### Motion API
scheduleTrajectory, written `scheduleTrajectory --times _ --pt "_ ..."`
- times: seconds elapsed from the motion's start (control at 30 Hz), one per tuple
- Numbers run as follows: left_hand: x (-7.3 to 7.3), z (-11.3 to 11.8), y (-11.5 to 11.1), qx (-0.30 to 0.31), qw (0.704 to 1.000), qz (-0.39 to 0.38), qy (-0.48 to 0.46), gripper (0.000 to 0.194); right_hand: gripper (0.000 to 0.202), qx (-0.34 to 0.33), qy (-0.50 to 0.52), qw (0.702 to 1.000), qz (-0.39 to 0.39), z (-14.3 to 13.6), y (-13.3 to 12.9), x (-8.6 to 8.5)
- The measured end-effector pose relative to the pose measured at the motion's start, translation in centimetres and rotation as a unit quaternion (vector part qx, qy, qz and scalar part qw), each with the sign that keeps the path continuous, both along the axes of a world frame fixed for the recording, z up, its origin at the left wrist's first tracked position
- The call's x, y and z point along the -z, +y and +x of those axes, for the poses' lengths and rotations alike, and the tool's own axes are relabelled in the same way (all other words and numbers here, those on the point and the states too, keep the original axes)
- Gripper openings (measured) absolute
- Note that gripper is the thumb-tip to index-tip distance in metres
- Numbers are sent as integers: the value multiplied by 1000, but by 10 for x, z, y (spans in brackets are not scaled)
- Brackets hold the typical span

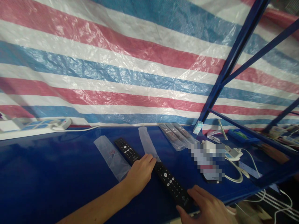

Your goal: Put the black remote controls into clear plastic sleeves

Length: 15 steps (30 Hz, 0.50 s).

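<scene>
Slanting toward the near edge of the bench (70,174), the front remote (169,180) lies with its far end at the near end of a clear sleeve (147,140), which runs toward the far edge; to its left lies a second remote (126,149), its near end masked by the left hand (141,171), with a flat second sleeve (112,157) just beside it; three bagged remotes (179,133) lie near the far edge, right of the clear sleeve; beyond them stands a small box (198,127), and a white adapter (234,153) lies toward the right end; a power strip (44,124) lies along the far left; the left fingers are bent and drawn together on the sleeve's near end, their tips partly hidden; the right hand (207,207) grips the front remote's near end, thumb and fingers parted by its breadth.
</scene>
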State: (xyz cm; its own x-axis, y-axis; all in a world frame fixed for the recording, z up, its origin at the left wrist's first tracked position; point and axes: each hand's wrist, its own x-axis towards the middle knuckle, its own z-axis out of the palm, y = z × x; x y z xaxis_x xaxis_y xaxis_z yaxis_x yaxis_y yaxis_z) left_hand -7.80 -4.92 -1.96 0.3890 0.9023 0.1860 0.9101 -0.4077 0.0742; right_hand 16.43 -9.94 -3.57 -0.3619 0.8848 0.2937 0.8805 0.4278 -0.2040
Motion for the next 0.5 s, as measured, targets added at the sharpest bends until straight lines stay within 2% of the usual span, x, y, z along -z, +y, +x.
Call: scheduleTrajectory --times 0.17,0.27,0.4,0.5 --pt "2 3 -1 70 998 -5 5 30 18 42 -15 999 2 -40 11 2" --pt "3 2 -1 73 997 2 -2 30 22 49 -1 999 -23 -58 21 -5" --pt "4 -1 1 39 999 4 0 27 30 -7 37 997 -74 -52 31 -13" --pt "5 -2 1 44 999 12 -8 24 22 -30 41 994 -99 -40 34 -15"
